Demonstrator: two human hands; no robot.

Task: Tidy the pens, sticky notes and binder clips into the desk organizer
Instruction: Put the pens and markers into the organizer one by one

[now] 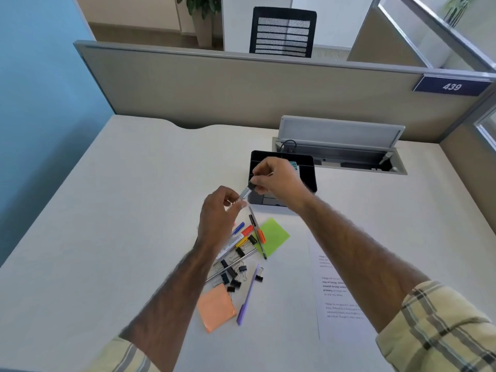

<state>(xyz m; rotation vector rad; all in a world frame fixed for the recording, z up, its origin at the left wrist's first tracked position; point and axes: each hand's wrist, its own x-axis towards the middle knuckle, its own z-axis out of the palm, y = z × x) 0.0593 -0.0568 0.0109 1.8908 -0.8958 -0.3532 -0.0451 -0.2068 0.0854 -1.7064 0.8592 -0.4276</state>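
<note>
Both hands hold one clear pen with a black cap (246,191) in the air in front of the black desk organizer (308,176). My right hand (276,178) pinches the capped end. My left hand (221,208) grips the barrel lower down. Below them on the desk lies a pile of pens and markers (245,233), several black binder clips (233,276), a purple pen (248,296), a green sticky note pad (273,235) and an orange sticky note pad (216,308). The organizer's front compartments are partly hidden by my right hand.
A printed sheet of paper (338,291) lies right of the pile. Behind the organizer an open cable tray (343,154) is sunk in the desk. A grey partition (241,84) bounds the desk's far side, with a black chair (281,32) beyond.
</note>
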